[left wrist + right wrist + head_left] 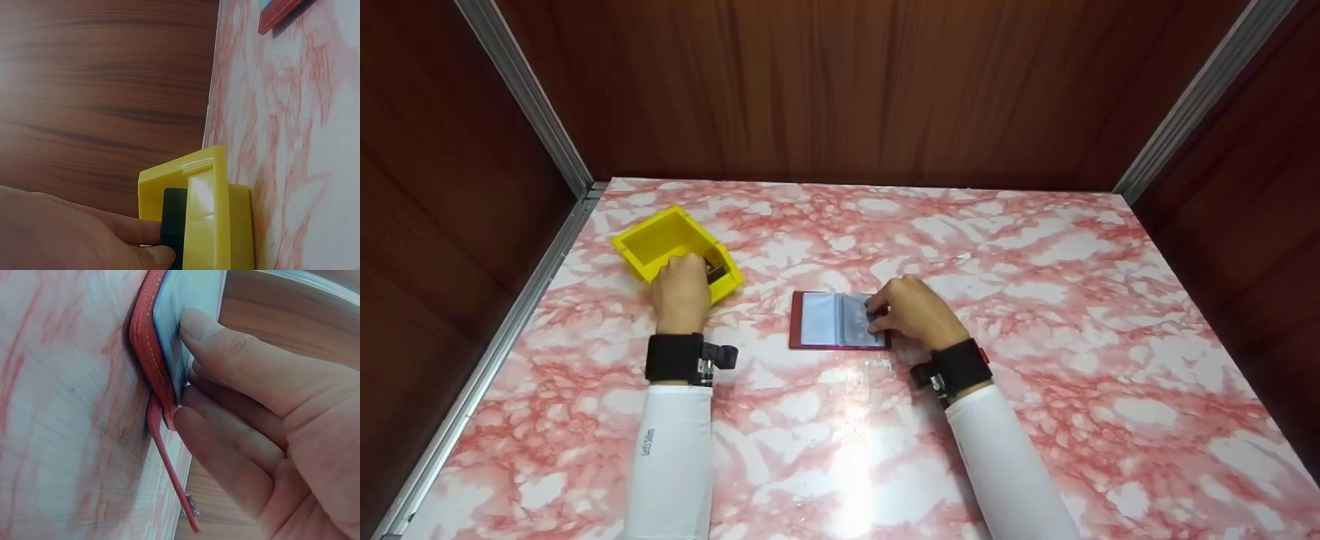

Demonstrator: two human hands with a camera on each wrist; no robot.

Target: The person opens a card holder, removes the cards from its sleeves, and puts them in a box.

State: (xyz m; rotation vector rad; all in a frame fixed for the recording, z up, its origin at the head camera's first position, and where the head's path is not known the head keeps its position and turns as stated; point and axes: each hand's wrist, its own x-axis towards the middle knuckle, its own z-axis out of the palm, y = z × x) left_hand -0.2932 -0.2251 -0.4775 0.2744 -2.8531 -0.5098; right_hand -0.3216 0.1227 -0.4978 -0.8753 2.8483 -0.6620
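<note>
A red card holder [796, 321] lies open on the table, its clear plastic sleeves [819, 319] facing up. My right hand [919, 311] is at its right side, the thumb on the sleeves and the other fingers curled at the edge, pinching it. A red strap [171, 467] with a snap sticks out from the holder. My left hand [682, 289] reaches into a yellow bin [649, 244] and pinches a dark card [173, 225] between thumb and fingers, close to the bin's wall. Part of that card is hidden by the fingers and the bin.
The table [1035, 285] has a red and white marbled top. Brown wood-grain panels [840, 90] stand behind it and at both sides, with metal rails [532, 97] at the corners. The bin sits to the left of the holder.
</note>
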